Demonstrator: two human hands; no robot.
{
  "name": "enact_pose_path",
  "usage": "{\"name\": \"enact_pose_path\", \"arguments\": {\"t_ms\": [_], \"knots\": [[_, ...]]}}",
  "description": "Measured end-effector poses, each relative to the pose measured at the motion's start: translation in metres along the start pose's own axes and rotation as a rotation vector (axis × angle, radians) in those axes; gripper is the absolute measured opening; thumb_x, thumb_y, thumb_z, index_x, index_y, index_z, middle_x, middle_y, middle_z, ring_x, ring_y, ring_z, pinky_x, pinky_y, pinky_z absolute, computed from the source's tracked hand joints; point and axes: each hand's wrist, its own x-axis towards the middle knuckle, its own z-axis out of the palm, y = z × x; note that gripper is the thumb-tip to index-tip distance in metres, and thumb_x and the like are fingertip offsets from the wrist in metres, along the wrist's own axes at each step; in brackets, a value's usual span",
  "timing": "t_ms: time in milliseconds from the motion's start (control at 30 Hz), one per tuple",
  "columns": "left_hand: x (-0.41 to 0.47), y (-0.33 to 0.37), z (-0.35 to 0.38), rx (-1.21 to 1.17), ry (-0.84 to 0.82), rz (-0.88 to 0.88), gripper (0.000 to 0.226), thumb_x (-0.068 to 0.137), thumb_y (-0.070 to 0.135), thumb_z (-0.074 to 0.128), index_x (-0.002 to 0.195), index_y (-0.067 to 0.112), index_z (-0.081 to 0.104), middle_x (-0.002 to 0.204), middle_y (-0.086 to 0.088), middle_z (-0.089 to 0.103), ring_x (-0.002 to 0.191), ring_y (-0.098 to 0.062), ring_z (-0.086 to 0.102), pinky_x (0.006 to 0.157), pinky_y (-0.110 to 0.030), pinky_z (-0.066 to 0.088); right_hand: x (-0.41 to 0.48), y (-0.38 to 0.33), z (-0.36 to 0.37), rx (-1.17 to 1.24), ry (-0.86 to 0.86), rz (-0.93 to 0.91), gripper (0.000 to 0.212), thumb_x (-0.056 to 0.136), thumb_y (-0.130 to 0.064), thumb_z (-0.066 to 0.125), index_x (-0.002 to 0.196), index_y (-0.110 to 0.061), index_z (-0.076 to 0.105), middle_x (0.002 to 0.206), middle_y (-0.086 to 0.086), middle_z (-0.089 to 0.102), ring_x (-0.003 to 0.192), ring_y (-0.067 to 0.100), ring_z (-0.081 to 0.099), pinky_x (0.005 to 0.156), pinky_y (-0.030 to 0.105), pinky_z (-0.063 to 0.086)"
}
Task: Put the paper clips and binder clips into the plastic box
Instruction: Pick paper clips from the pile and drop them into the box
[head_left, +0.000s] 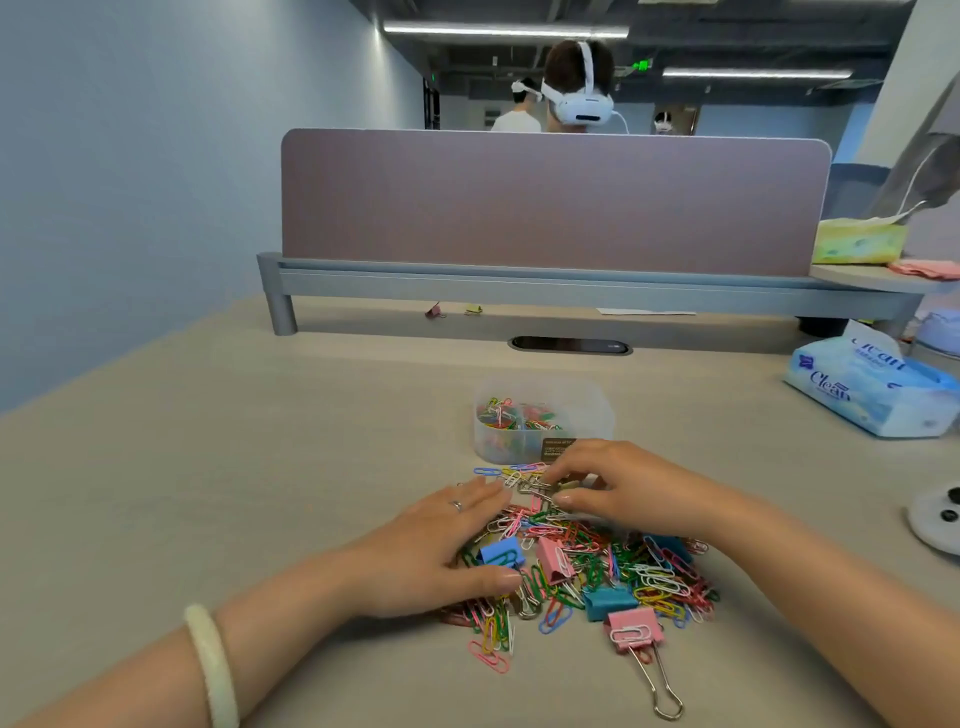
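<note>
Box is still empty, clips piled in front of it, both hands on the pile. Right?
Not quite: the head view shows the plastic box already holding some paper clips. The pile does lie in front of it, with the left hand and right hand on it.

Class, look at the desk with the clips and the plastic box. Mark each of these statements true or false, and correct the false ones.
1. The clear plastic box already holds some coloured paper clips. True.
2. The box stands nearer the person than the pile of coloured paper clips. False: it stands beyond the pile.
3. The left hand wears a ring. True.
4. The pink binder clip with long wire handles lies inside the box. False: it lies on the beige desk, at the pile's near edge.
5. The right hand rests on the blue tissue pack. False: it is at the pile's far edge.
</note>
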Motion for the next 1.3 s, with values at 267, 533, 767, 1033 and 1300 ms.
{"name": "enact_pose_path", "arguments": {"t_ms": [267, 533, 767, 1033, 1300], "knots": [[0.014, 0.006, -0.010, -0.185, 0.146, 0.115, 0.074, 0.068, 0.070, 0.054, 0.133, 0.041, 0.033, 0.137, 0.022, 0.031, 0.129, 0.005, 0.023, 0.110, -0.017, 0.019, -0.006, 0.002, -0.010, 0.026, 0.034, 0.005, 0.031, 0.085, -0.035, 0.059, 0.116, -0.032, 0.058, 0.113, -0.012, 0.052, 0.099, 0.002, 0.052, 0.089, 0.020, 0.046], [-0.004, -0.042, -0.046, -0.022, -0.165, 0.074, 0.084, 0.059, 0.065, 0.065, 0.132, 0.049, 0.027, 0.139, 0.027, 0.019, 0.130, 0.006, 0.014, 0.112, -0.016, 0.013, -0.033, 0.008, -0.028, 0.038, -0.157, 0.094, 0.049, 0.073, -0.045, 0.070, 0.117, -0.036, 0.051, 0.110, -0.013, 0.051, 0.098, 0.005, 0.053, 0.084, 0.019, 0.048], [0.011, -0.038, -0.033, -0.100, -0.057, 0.116, 0.063, 0.054, 0.076, 0.059, 0.113, 0.058, 0.041, 0.117, 0.029, 0.034, 0.108, 0.011, 0.034, 0.097, -0.012, 0.032, -0.035, -0.001, -0.015, -0.004, -0.221, 0.070, 0.055, 0.072, -0.042, 0.073, 0.121, -0.030, 0.052, 0.106, -0.010, 0.053, 0.094, 0.005, 0.052, 0.083, 0.017, 0.045], [0.048, -0.007, -0.032, -0.002, -0.005, 0.256, 0.055, 0.076, 0.035, 0.070, 0.126, 0.029, 0.049, 0.109, 0.010, 0.047, 0.096, 0.002, 0.041, 0.078, 0.002, 0.028, -0.015, -0.004, -0.004, 0.039, -0.146, 0.057, 0.054, 0.077, -0.034, 0.070, 0.127, -0.026, 0.051, 0.098, -0.011, 0.052, 0.073, -0.003, 0.047, 0.065, 0.006, 0.036], [0.047, -0.002, -0.029, -0.094, 0.005, 0.348, 0.034, 0.078, 0.014, 0.063, 0.110, 0.024, 0.061, 0.095, 0.016, 0.053, 0.081, 0.016, 0.045, 0.068, -0.003, 0.032, -0.011, 0.001, -0.004, 0.190, -0.148, 0.103, 0.043, 0.079, -0.039, 0.068, 0.120, -0.031, 0.057, 0.097, -0.012, 0.058, 0.074, -0.004, 0.052, 0.071, 0.011, 0.039]]}}
